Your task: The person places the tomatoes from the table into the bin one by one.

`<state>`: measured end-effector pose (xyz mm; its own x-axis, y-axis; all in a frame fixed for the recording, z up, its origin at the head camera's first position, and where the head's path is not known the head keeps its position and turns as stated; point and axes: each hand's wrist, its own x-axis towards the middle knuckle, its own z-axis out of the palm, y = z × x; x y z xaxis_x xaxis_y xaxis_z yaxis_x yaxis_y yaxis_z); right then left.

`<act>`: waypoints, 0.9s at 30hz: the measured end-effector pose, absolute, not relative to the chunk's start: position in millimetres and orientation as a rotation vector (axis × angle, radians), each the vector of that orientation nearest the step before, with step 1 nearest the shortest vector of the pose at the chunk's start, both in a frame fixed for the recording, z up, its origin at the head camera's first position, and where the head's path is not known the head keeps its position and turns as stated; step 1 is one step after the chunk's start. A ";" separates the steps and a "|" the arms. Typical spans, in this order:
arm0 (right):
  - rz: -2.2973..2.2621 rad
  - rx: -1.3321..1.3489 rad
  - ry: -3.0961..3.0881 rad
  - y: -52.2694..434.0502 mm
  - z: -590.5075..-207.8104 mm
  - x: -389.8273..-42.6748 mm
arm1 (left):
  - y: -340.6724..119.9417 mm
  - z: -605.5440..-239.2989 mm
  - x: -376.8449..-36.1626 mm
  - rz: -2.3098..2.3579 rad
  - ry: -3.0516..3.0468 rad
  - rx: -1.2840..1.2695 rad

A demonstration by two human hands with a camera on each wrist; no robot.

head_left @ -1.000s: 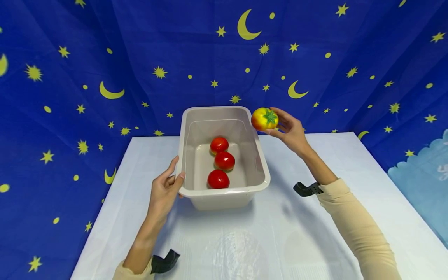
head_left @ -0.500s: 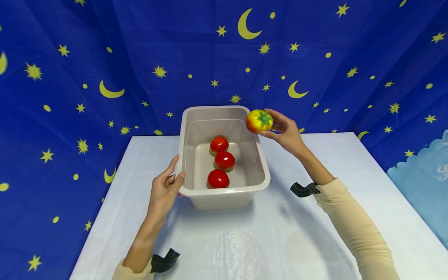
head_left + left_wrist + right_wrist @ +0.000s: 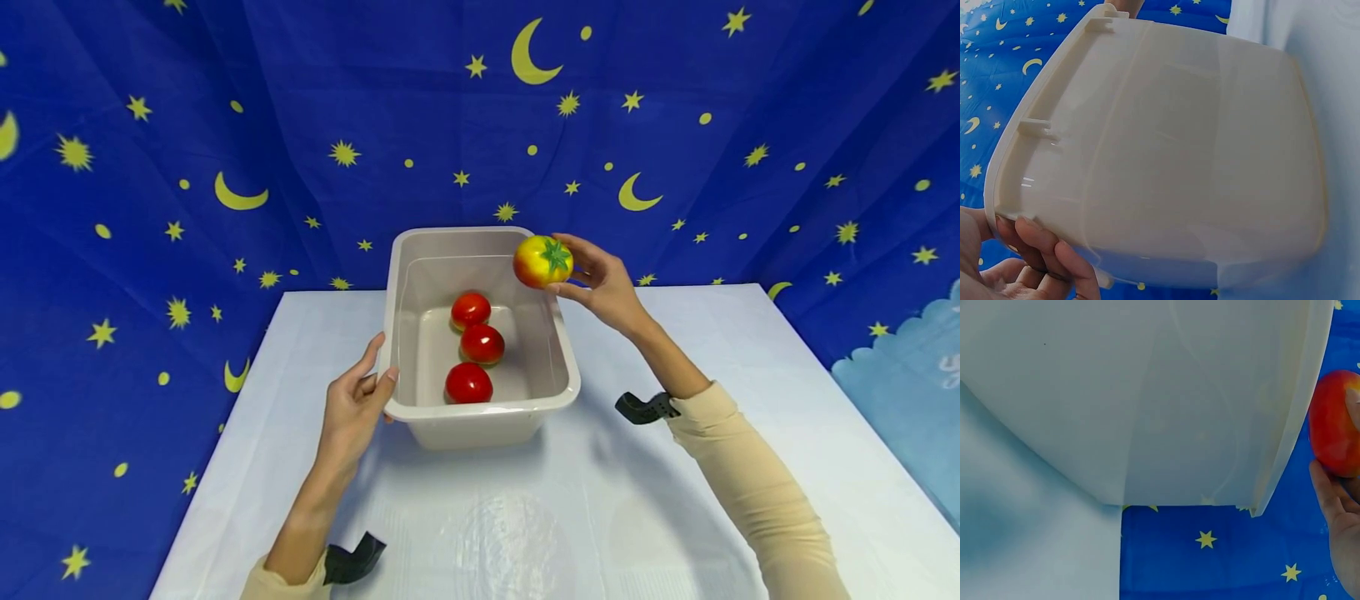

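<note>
My right hand (image 3: 603, 287) pinches a yellow-and-red toy tomato (image 3: 534, 263) with a green star-shaped calyx, above the right rim of a beige plastic bin (image 3: 480, 421). In the right wrist view the tomato (image 3: 1335, 425) shows its red side, fingers curved around it beside the bin wall (image 3: 1116, 394). My left hand (image 3: 356, 408) grips the bin's left rim near the front corner; in the left wrist view its fingers (image 3: 1038, 236) curl under the rim. Three red tomatoes, the far one (image 3: 470, 310), the middle one (image 3: 482, 343) and the near one (image 3: 468, 383), lie on the bin floor.
The bin stands on a white-covered table (image 3: 645, 517). A blue cloth (image 3: 420, 100) with yellow moons and stars hangs close behind and along the sides. Black straps, one at the right wrist (image 3: 647, 408) and one at the left wrist (image 3: 354, 558), stick out.
My right hand has carried the yellow-and-red tomato leftward, from beside the bin's right rim to over its inner edge. The left hand, the bin and the three red tomatoes stay put.
</note>
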<state>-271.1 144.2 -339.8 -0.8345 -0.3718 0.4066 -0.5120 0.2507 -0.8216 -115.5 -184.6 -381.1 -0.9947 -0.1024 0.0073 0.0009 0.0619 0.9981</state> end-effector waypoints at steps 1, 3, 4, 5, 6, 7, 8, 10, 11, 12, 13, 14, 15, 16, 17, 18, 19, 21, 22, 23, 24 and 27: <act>1.647 0.845 -2.382 143.7 -339.5 -270.6 | -184.5 -381.1 -115.6 -2.100 -2.234 0.110; 1.651 0.842 -2.389 142.6 -339.0 -269.3 | -184.6 -381.2 -115.8 -2.099 -2.239 0.113; 1.652 0.842 -2.394 142.1 -338.9 -268.6 | -184.7 -381.3 -115.9 -2.098 -2.242 0.112; 1.651 0.843 -2.399 141.6 -339.0 -268.2 | -184.7 -381.6 -116.0 -2.099 -2.244 0.114; 1.653 0.846 -2.401 141.1 -339.3 -267.9 | -184.8 -381.7 -116.0 -2.099 -2.244 0.115; 1.652 0.849 -2.402 140.6 -339.3 -267.4 | -184.8 -381.8 -116.1 -2.098 -2.244 0.113; 1.651 0.853 -2.402 140.1 -339.4 -266.9 | -184.8 -381.9 -116.3 -2.098 -2.242 0.111; 1.646 0.862 -2.405 139.5 -339.8 -266.4 | -184.8 -381.9 -116.4 -2.097 -2.239 0.108; 1.644 0.866 -2.406 139.4 -340.0 -266.4 | -184.7 -381.8 -116.5 -2.099 -2.236 0.108; 1.643 0.868 -2.407 139.3 -340.3 -266.4 | -184.7 -381.7 -116.6 -2.100 -2.234 0.107; 1.642 0.867 -2.411 139.2 -340.3 -266.3 | -184.8 -381.7 -116.7 -2.102 -2.232 0.106; 1.640 0.866 -2.415 139.2 -340.4 -266.2 | -184.8 -381.7 -116.8 -2.104 -2.231 0.105; 1.642 0.864 -2.418 139.0 -340.6 -266.3 | -184.9 -381.5 -116.7 -2.105 -2.233 0.105; 1.647 0.863 -2.421 138.7 -340.8 -266.2 | -185.0 -381.5 -116.6 -2.105 -2.234 0.104; 1.656 0.861 -2.423 138.1 -340.8 -266.0 | -185.2 -381.6 -116.4 -2.104 -2.236 0.107; 1.660 0.859 -2.426 137.4 -340.9 -265.9 | -185.4 -381.8 -116.2 -2.103 -2.238 0.112; 1.667 0.859 -2.429 136.7 -341.1 -265.7 | -185.6 -382.0 -116.0 -2.103 -2.238 0.116; 1.676 0.860 -2.432 135.4 -341.7 -265.4 | -185.7 -382.4 -115.6 -2.102 -2.239 0.119; 1.680 0.860 -2.432 134.7 -341.9 -265.1 | -185.7 -382.6 -115.5 -2.101 -2.238 0.119; 1.680 0.859 -2.434 134.2 -342.2 -264.9 | -185.7 -382.7 -115.4 -2.102 -2.237 0.121; 1.678 0.858 -2.436 133.9 -342.4 -264.7 | -185.6 -382.8 -115.4 -2.103 -2.234 0.118; 1.672 0.857 -2.438 133.3 -342.8 -263.7 | -185.0 -383.0 -115.8 -2.103 -2.229 0.110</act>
<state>-263.7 133.3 -342.8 -0.8431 -0.4059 0.3527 -0.4753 0.2557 -0.8419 -115.8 -185.0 -383.0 -0.9946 -0.1036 0.0054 -0.0006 0.0577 0.9983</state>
